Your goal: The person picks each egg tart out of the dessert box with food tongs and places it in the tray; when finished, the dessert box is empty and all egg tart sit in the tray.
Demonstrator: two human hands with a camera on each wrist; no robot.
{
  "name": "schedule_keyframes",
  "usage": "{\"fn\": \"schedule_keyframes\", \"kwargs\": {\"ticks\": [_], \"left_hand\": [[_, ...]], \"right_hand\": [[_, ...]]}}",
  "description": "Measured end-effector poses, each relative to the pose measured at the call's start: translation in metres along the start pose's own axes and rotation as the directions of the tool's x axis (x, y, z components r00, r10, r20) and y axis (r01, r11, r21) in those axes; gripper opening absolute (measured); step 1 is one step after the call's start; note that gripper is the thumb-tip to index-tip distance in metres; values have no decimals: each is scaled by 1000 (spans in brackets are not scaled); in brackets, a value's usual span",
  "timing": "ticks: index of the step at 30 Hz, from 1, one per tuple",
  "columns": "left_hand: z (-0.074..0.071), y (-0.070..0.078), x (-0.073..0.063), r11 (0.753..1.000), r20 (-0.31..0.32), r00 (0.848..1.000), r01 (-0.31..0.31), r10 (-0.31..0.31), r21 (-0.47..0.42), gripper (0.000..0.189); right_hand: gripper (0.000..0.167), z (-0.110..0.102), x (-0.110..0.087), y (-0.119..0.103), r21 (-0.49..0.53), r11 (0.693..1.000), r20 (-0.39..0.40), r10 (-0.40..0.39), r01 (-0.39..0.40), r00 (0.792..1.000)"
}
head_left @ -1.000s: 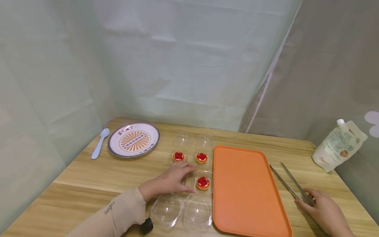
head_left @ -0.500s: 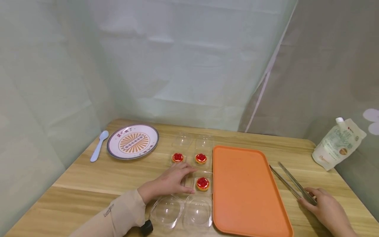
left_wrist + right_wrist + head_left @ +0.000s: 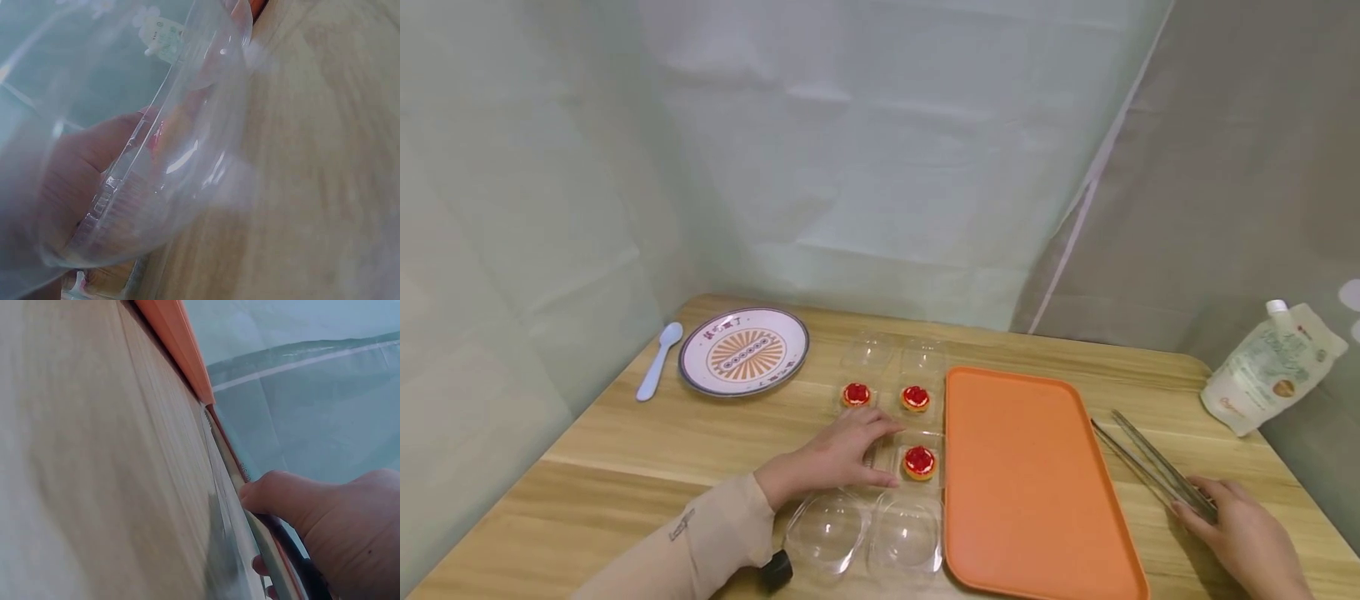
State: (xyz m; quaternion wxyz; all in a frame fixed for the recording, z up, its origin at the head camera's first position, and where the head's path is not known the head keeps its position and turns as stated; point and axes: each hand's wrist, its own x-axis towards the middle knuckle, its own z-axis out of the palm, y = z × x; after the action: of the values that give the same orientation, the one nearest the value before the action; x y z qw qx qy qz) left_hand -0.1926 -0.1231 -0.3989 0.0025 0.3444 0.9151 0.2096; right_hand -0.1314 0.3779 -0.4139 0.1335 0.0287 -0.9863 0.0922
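My left hand [image 3: 842, 448] reaches over the front left clear plastic clamshell container [image 3: 827, 529], its thumb and fingers curved around the base's sides. The base's contents are mostly hidden under the hand. In the left wrist view the raised lid [image 3: 206, 150] stands in front of the hand [image 3: 69, 181]. Beside it, a red-topped tart [image 3: 919, 462] sits in the front right container [image 3: 906, 533]. Two more tarts lie in the back containers, one left [image 3: 856, 395] and one right [image 3: 915, 398]. My right hand [image 3: 1247, 529] grips metal tongs [image 3: 1153, 454], their tips apart, low over the table.
An orange tray [image 3: 1037, 483] lies between the containers and the tongs. A patterned plate [image 3: 745, 352] and a light blue spoon [image 3: 658, 362] are at the back left. A white spouted pouch [image 3: 1270, 371] stands at the right. Curtains border the wooden table [image 3: 647, 450].
My right hand has shifted slightly to the right with the tongs. The left hand stays over the container.
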Motion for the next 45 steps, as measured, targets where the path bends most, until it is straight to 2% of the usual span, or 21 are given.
{"fn": "schedule_keyframes", "kwargs": {"ticks": [11, 14, 18, 22, 25, 28, 30, 32, 35, 37, 39, 42, 45], "left_hand": [[-2, 2, -1, 1000, 14, 1000, 9, -9, 9, 72], [-2, 3, 0, 1000, 22, 1000, 17, -17, 13, 74], [-2, 3, 1, 999, 33, 999, 33, -34, 16, 75], [-2, 2, 1, 999, 34, 999, 38, -39, 16, 76], [-2, 2, 1, 999, 38, 998, 44, -44, 6, 76], [-2, 2, 1, 999, 41, 998, 49, -49, 0, 76], [-1, 2, 1, 999, 41, 998, 50, -50, 2, 76], [-1, 3, 1, 999, 40, 998, 50, -50, 6, 76], [0, 3, 0, 999, 41, 998, 52, -52, 7, 76], [-1, 4, -1, 999, 43, 998, 52, -52, 7, 76], [-1, 4, 0, 999, 44, 998, 53, -54, 5, 76], [-1, 4, 0, 998, 45, 998, 54, -54, 10, 76], [-2, 4, 1, 999, 40, 998, 50, -50, 12, 75]], "right_hand": [[40, -19, 2, -6, 21, 999, 14, 42, -42, 999], [39, -29, 5, -7, 42, 999, 5, 16, -16, 1000], [35, -42, 8, -11, 45, 996, -96, -67, 71, 993], [37, -55, 10, -17, 20, 985, -220, -164, 172, 962], [47, -63, 14, -25, 18, 962, -306, -253, 271, 918], [57, -70, 19, -33, 15, 942, -349, -309, 335, 885], [57, -76, 21, -38, 17, 937, -356, -320, 349, 878], [49, -80, 23, -43, 10, 938, -346, -321, 345, 882], [36, -84, 23, -51, 7, 947, -307, -303, 321, 902], [33, -86, 23, -56, 2, 952, -274, -295, 307, 915], [34, -88, 22, -60, -1, 949, -258, -303, 314, 917], [35, -90, 23, -68, 6, 934, -264, -342, 357, 902], [36, -92, 25, -76, 26, 904, -282, -402, 426, 871]]}}
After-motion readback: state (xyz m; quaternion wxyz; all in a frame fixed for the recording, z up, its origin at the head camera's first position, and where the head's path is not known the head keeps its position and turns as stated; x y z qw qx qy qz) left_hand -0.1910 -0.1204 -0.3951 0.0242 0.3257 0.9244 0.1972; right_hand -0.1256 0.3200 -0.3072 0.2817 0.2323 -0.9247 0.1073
